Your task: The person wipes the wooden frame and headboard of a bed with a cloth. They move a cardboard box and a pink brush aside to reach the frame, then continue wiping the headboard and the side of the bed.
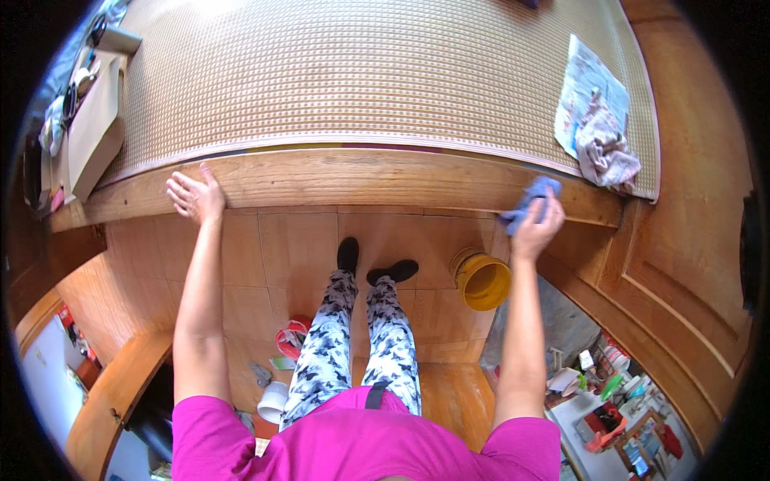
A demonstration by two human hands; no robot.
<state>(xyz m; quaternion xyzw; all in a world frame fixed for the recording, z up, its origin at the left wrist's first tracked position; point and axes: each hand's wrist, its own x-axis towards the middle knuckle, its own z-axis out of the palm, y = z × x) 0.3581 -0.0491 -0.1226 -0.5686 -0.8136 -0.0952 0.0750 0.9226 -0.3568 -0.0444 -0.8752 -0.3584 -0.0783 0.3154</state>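
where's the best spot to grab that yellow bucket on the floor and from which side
Probably the top rim of the yellow bucket, coming from above. It stands upright on the floor tiles with its mouth open, and no handle shows. Nearest is the right hand, but its fingers hold a blue cloth against the wooden bed rail.

Blue cloth (531, 200), yellow bucket (484, 280), checked woven mat (361, 72)

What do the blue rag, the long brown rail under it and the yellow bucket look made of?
Blue rag in the right hand: soft cloth, bunched and creased.
Long brown rail, which the left hand rests on: probably wood, with grain lines and a slight sheen, maybe varnished.
Yellow bucket: likely plastic, judging by its smooth, even colour.
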